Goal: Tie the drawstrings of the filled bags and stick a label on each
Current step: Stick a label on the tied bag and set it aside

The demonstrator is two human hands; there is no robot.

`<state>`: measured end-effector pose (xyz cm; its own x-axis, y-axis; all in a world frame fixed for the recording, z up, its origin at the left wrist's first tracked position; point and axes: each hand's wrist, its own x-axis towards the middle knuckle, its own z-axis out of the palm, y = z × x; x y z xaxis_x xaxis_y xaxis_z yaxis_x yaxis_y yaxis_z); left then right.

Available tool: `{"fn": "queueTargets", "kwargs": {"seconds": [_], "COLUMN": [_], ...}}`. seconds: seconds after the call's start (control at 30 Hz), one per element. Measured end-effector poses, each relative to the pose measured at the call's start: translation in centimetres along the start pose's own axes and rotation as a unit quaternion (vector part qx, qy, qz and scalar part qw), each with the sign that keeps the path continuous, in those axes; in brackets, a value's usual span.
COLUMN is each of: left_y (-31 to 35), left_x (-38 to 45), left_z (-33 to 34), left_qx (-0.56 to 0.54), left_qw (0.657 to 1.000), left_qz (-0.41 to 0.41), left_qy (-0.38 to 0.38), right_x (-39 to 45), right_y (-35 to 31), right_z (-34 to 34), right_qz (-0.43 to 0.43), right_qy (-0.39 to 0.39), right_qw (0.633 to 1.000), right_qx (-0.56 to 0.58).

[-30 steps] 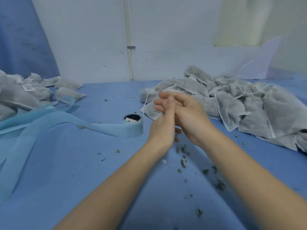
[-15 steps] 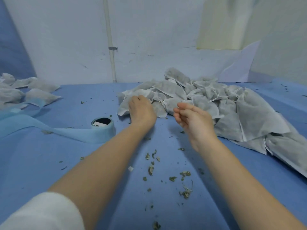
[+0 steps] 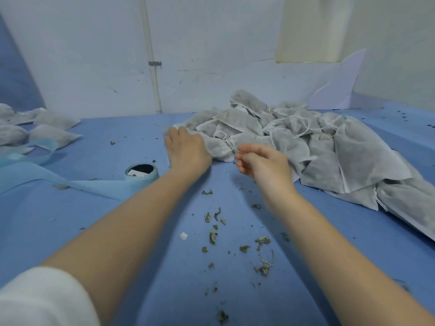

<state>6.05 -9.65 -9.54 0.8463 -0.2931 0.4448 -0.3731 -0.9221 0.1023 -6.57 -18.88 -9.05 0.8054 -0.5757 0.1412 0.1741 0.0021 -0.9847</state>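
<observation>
A heap of grey non-woven drawstring bags (image 3: 317,147) lies on the blue table at centre right, white strings loose among them. My left hand (image 3: 186,149) rests palm down, fingers fairly straight, on the nearest bag (image 3: 220,150) at the heap's left edge. To the right of that bag hovers my right hand (image 3: 263,164), its fingers loosely curled and holding nothing, fingertips close to the bag's gathered neck and string (image 3: 228,141). A roll of labels (image 3: 141,172) stands left of my left forearm, with its pale blue backing strip (image 3: 35,171) trailing off to the left.
Several other grey bags (image 3: 49,135) lie at the far left. Dried herb crumbs (image 3: 214,231) and a small white scrap (image 3: 183,236) are scattered between my forearms. A white wall with a pipe (image 3: 151,67) closes off the back of the table.
My hands were clasped together over the table, then parted. The left one went forward onto the bag at the heap's edge and the right followed toward its neck. The view swung right.
</observation>
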Motion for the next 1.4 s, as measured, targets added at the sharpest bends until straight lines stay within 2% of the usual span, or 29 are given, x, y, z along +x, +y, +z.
{"fn": "queueTargets", "kwargs": {"seconds": [0.13,0.27,0.4,0.47,0.57,0.7,0.83,1.0,1.1,1.27,1.4], "left_y": [0.7,1.2,0.7,0.2,-0.5,-1.4,-0.7,-0.9,-1.5,-2.5,-2.8], "left_x": [-1.1,-3.3,-5.8,-6.8,-7.9,-8.6,-8.8,-8.4,-8.4,-9.0,-9.6], "left_z": [-0.9,-2.4,-3.9,-4.6,-5.6,-6.1,-5.9,-6.3,-6.5,-6.7,-6.9], "left_qx": [-0.087,-0.247,-0.292,-0.295,-0.279,-0.231,-0.267,-0.317,-0.313,-0.268,-0.272], "left_qw": [0.996,0.968,0.954,0.953,0.957,0.966,0.950,0.935,0.934,0.943,0.939], "left_qz": [0.020,0.030,0.025,0.033,0.048,0.073,0.137,0.136,0.147,0.160,0.187], "left_qy": [0.019,-0.026,-0.057,-0.058,-0.057,-0.088,-0.085,-0.087,-0.086,-0.113,-0.093], "right_x": [-0.3,-0.6,-1.0,-1.2,-1.8,-2.3,-2.8,-2.6,-2.3,-1.5,-1.4], "right_y": [0.2,0.1,0.1,0.3,0.7,1.1,0.7,0.2,0.1,-0.4,-0.3], "right_z": [-0.2,-0.6,-0.5,-0.4,-0.1,0.5,1.5,1.1,0.7,-0.2,-0.7], "right_qz": [-0.093,-0.195,-0.238,-0.226,-0.163,-0.152,-0.147,-0.133,-0.129,-0.113,-0.117], "right_qy": [0.015,0.016,-0.020,-0.036,-0.071,-0.087,-0.123,-0.141,-0.133,-0.068,-0.077], "right_qw": [0.988,0.952,0.929,0.930,0.950,0.937,0.933,0.952,0.959,0.977,0.969], "right_qx": [-0.122,-0.234,-0.283,-0.286,-0.257,-0.304,-0.305,-0.238,-0.215,-0.166,-0.202]}}
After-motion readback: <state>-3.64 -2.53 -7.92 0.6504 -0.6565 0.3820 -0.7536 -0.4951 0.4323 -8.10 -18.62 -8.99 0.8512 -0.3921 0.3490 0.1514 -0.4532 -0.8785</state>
